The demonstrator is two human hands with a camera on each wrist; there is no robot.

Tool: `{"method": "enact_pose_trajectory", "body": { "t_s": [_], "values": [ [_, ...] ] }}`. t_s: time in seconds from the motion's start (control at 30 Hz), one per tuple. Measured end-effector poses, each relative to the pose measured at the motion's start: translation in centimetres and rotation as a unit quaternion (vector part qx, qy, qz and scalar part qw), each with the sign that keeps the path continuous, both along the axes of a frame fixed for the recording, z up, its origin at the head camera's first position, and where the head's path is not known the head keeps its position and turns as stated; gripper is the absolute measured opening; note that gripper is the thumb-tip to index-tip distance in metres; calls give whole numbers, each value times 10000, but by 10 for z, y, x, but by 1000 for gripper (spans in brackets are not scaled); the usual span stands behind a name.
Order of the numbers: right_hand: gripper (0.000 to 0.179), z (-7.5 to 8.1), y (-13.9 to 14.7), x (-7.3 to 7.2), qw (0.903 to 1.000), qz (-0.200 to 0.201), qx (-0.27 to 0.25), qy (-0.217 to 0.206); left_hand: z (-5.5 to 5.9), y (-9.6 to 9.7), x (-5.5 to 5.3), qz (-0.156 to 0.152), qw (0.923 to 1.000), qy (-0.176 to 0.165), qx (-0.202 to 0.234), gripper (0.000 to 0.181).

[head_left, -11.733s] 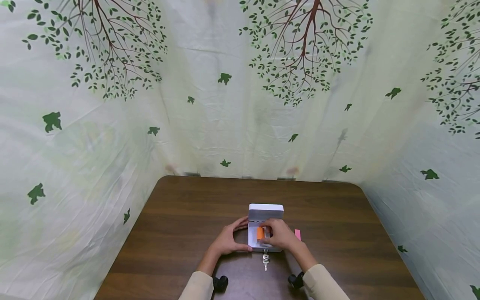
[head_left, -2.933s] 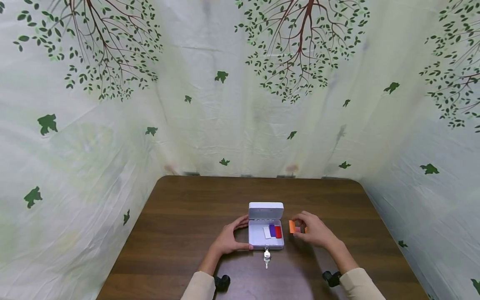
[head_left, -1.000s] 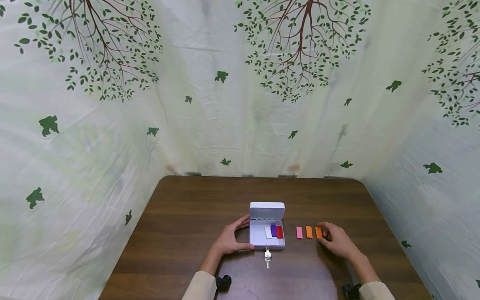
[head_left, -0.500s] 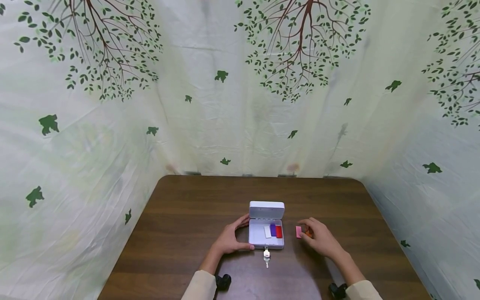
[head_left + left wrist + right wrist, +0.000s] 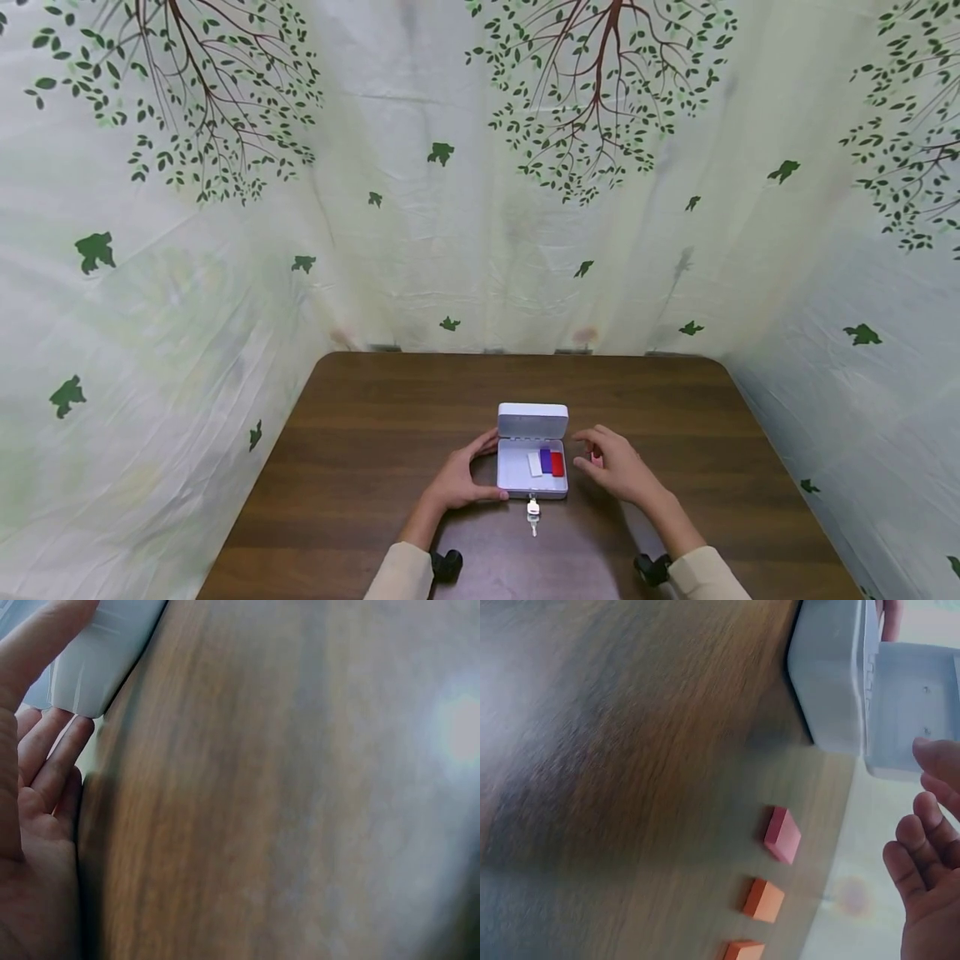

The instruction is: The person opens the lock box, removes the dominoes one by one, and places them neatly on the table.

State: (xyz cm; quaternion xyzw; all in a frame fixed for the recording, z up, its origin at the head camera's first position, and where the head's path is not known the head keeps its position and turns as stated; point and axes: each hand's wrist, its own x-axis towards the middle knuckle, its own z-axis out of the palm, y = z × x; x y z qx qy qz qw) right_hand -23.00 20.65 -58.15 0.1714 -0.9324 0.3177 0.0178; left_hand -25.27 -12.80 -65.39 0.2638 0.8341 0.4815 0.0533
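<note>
Right hand [image 5: 621, 472] moved nearer box [image 5: 512, 472]: white, rounded corners, lid [image 5: 533, 422] raised.

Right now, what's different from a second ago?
The right hand let go of the end orange block and moved left, toward the white box. The left hand stayed on the box, and the white block, purple block and red block stayed inside.

A brown wood-grain counter [image 5: 405, 400] bears an open white lockbox [image 5: 513, 482]; to the box's right, spaced in a row, lie a pink block [image 5: 783, 835] and two orange blocks [image 5: 763, 901].
</note>
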Motion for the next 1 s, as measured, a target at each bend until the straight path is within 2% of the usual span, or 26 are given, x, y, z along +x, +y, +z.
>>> {"method": "enact_pose_trajectory", "body": {
  "t_s": [0.47, 0.67, 1.0],
  "values": [
    [35, -2, -27, -2, 9994, 312, 124, -121, 2, 0, 2, 77, 9999, -97, -75, 113],
    [36, -3, -36, -4, 9985, 483, 213, -157, 2, 1, 1, 78, 10000, -30, -32, 113],
    [39, -5, -49, -8, 9948, 768, 672, -15, 3, 1, 3, 43, 10000, -39, -11, 113]
  ]
}}
